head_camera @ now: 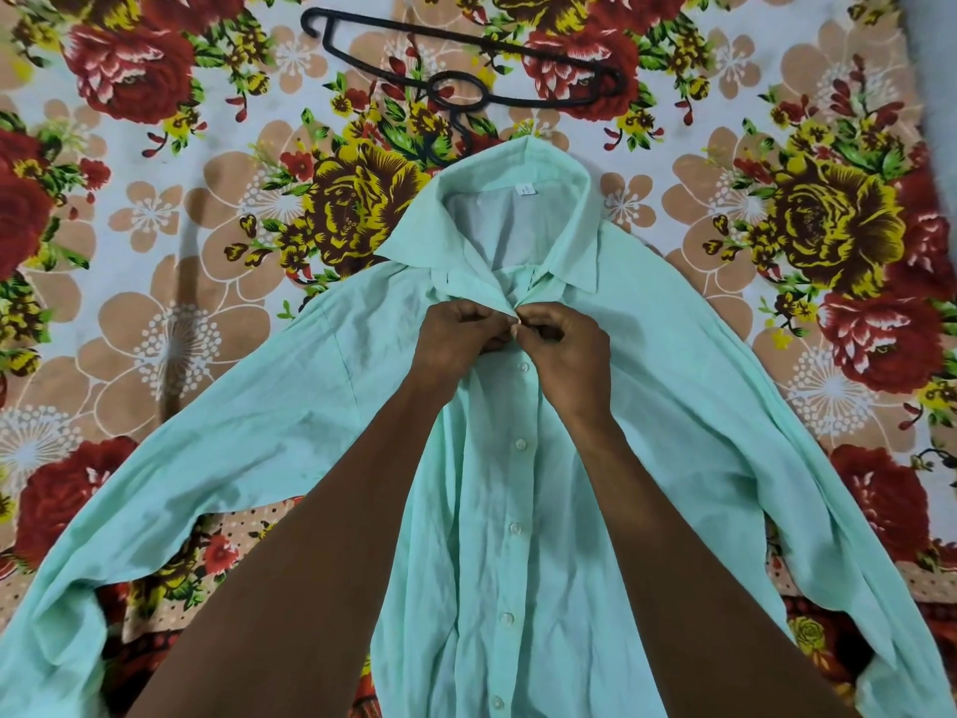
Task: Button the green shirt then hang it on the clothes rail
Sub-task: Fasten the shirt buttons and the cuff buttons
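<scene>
Both hands — left hand (455, 331), right hand (562, 339) — pinch the placket just below the collar of the green shirt (518, 510) spread flat on the floral bedsheet (155, 225) (hanger (466, 70) waiting beyond). Risk: thin cloth slips, and the button misses its hole.

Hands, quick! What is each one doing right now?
Left hand: closed, pinching the green shirt placket near the collar.
Right hand: closed, pinching the same placket at the top button.

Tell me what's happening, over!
Left hand and right hand pinching green shirt placket below collar. Lower buttons done. Black hanger lies beyond, untouched. Nothing blocking.
</scene>
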